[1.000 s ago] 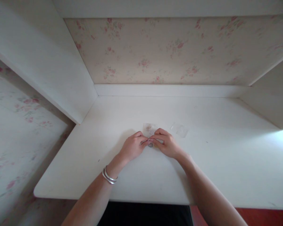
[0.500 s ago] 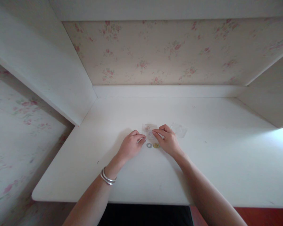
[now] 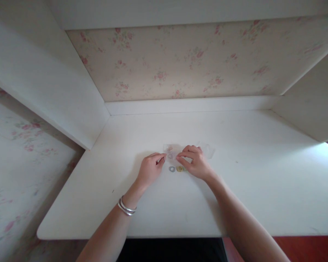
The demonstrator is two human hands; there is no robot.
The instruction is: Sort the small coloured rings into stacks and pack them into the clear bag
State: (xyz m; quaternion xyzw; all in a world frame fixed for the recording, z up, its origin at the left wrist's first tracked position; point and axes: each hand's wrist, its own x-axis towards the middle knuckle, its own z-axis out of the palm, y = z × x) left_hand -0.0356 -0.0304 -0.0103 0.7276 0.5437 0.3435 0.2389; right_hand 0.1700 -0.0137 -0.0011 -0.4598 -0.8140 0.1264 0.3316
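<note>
a clear bag (image 3: 170, 159) lies on the white worktop (image 3: 147, 218) between the two hands, with a reddish-tan bit near its 12 o'clock edge and a faint ring-like outline below that; both are too small to identify. at its 3 o'clock, partly behind the right hand (image 3: 196, 162), is a second clear bag (image 3: 209, 150), whose contents cannot be made out. just off the first bag's 6 o'clock edge lies a flat grey ring (image 3: 172, 169) with a hole in its middle, and beside it at 3 o'clock a gold round piece (image 3: 179, 169). the left hand (image 3: 149, 170), at the first bag's 8 o'clock, has its thumb and forefinger near the bag's edge; the right hand reaches over it from 3 o'clock. whether the fingers of either hand are closed on anything cannot be told. two silver bangles (image 3: 127, 207) circle the left wrist. a second ago the hands met over the grey ring and largely covered it; now they are apart and it lies in plain view.
</note>
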